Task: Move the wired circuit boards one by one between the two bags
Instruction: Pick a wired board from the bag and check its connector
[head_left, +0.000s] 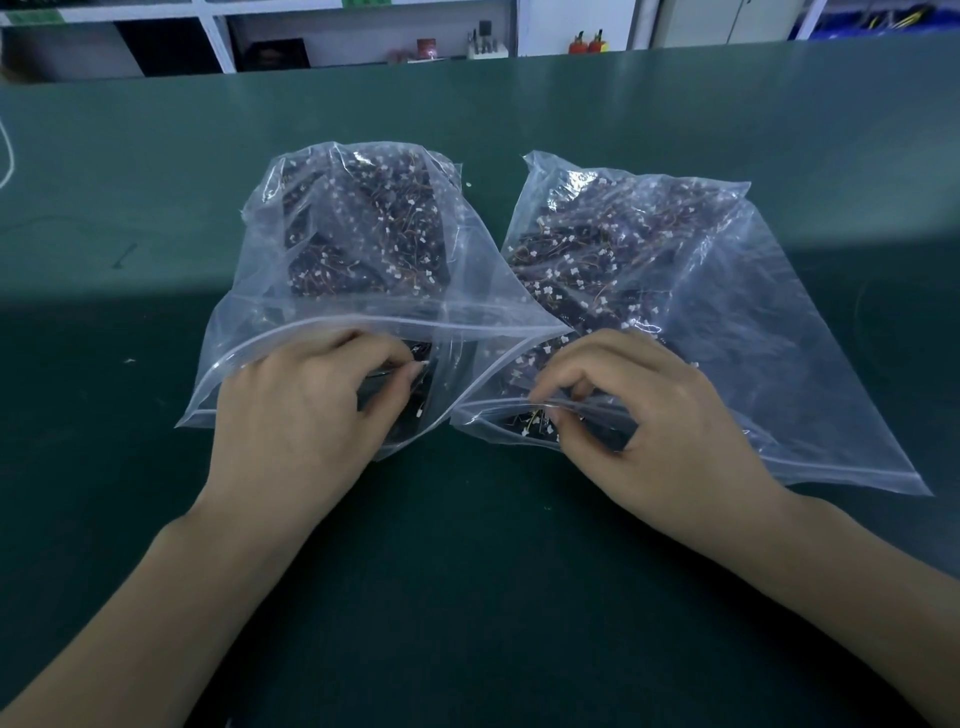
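Note:
Two clear zip bags lie side by side on the green table, mouths toward me. The left bag (291, 249) and the right bag (769, 332) each hold several dark circuit boards with thin wires and white connectors. My left hand (301, 410) is at the left bag's mouth, with thumb and fingers curled on a dark board (410, 384) just inside. My right hand (649, 415) is at the right bag's mouth and pinches its upper zip edge (587, 406), with boards below the fingers.
The green table mat (156, 182) stretches wide around both bags. A white cord (7, 150) lies at the far left edge. Shelves with small items (483, 41) stand beyond the table's back edge.

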